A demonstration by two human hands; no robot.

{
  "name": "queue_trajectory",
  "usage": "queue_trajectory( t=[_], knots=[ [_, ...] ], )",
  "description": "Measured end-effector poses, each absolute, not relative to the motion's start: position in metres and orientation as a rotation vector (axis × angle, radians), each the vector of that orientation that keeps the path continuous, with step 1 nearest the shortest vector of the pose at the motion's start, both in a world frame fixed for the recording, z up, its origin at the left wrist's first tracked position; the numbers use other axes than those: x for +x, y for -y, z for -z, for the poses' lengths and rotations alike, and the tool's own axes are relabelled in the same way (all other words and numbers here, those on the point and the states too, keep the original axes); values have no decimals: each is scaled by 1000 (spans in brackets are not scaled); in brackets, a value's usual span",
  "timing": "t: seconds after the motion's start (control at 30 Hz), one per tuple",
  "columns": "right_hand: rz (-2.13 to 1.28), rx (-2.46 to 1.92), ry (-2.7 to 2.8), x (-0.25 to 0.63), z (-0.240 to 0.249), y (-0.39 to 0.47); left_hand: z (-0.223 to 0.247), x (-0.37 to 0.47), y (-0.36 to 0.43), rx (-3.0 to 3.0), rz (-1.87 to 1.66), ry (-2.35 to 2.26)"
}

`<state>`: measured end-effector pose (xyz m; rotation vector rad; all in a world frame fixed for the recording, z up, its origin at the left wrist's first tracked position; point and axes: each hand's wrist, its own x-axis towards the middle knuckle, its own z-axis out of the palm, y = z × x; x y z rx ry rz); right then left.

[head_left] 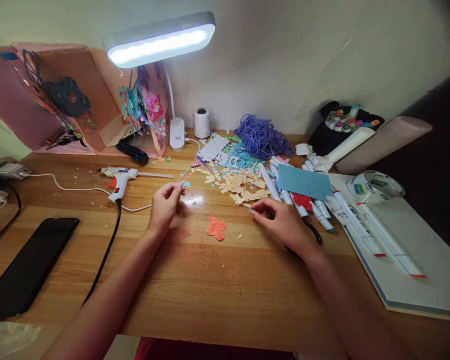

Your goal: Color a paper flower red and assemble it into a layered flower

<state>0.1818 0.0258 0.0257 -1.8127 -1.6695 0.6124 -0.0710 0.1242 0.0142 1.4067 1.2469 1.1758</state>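
An orange-red flower-shaped paper cutout [215, 228] lies flat on the wooden table between my hands. To its left is my left hand [165, 204], fingers curled and thumb against them; whatever they may hold is hidden. On the other side, my right hand [277, 220] rests near the cutout with thumb and index brought together at the tips. A small bluish spot shows at those tips, too small to name. Cream paper scraps [243, 186] lie just beyond the right hand. Crumbs are scattered around the cutout.
A glue gun [122, 182] with its cord lies left, beyond a black phone [33, 265]. Blue yarn [262, 136] and a spool [202, 123] sit at the back. Right are markers [360, 225], a blue card [305, 181], tape [375, 186] and a white board [427, 280].
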Motion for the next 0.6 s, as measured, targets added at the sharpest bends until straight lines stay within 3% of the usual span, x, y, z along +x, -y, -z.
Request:
queue_trajectory(
  t=[0.23,0.6],
  knots=[
    [-268,-1744,2114,180,-24,-25,-8,-62,-118,1472,-1039,-1147],
    [-327,-1730,1937,177,-21,-27,-17,-55,-104,1353,-881,-1018]
  ],
)
